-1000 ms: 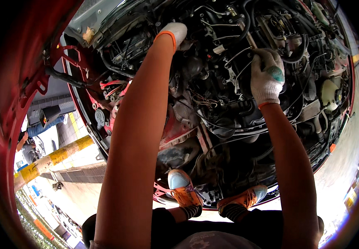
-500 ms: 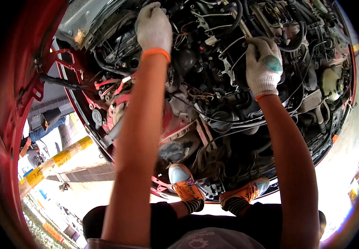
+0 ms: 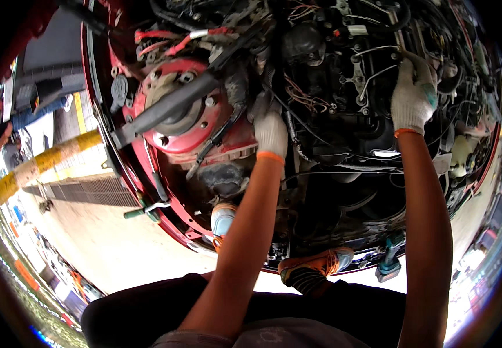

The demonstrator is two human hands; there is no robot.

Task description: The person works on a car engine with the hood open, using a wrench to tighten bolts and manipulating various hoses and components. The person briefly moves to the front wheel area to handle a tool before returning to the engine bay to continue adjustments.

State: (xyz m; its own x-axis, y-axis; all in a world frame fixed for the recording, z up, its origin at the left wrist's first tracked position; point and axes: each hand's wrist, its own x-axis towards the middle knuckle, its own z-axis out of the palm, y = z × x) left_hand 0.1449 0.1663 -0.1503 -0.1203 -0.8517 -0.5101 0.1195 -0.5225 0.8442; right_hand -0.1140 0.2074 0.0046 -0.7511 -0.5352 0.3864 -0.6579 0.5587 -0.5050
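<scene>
My left hand (image 3: 271, 134), in a white knit glove with an orange cuff, reaches down beside the red strut tower (image 3: 236, 136). Its fingers are curled among dark hoses and wiring; what they hold is hidden. Farther right, my right hand (image 3: 414, 100), gloved alike with a green patch, is closed at the end of a metal rail (image 3: 400, 42) on the engine. Thin bent metal pipes (image 3: 372, 75) lie just left of it. Loose brown wires (image 3: 306, 95) and a round black cap (image 3: 303, 43) are between the hands.
A black bar (image 3: 169, 110) crosses the strut tower. A green-handled tool (image 3: 140, 212) lies at the left body edge. A teal cordless power tool (image 3: 389, 264) rests at the front edge, near my shoe (image 3: 314, 264). A yellow post (image 3: 48, 159) stands at left.
My left hand has come back from the far side of the engine bay, down beside the strut tower. My right hand stays by the metal rail. The view has shifted toward the left and near side.
</scene>
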